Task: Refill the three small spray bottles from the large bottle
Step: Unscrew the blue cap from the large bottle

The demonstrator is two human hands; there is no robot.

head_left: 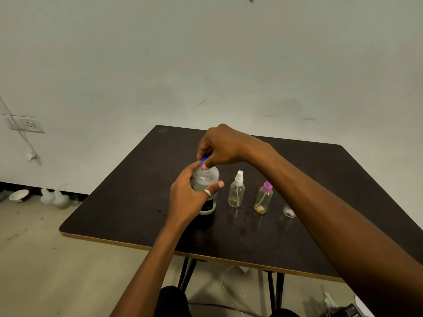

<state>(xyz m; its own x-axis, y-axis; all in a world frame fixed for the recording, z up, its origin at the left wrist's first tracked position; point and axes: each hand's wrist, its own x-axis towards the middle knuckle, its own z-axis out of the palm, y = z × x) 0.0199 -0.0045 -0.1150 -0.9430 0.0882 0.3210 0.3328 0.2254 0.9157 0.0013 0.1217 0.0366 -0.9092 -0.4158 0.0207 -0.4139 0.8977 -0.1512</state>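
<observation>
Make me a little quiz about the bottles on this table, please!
1. True or false: the left hand holds the large bottle, which stands on the table.
2. What does the right hand pinch? A) the blue cap B) a spoon C) a sponge
3. Fill the gap: the small spray bottle nearest the large bottle has a ____ sprayer.
Key: 1 true; 2 A; 3 white.
</observation>
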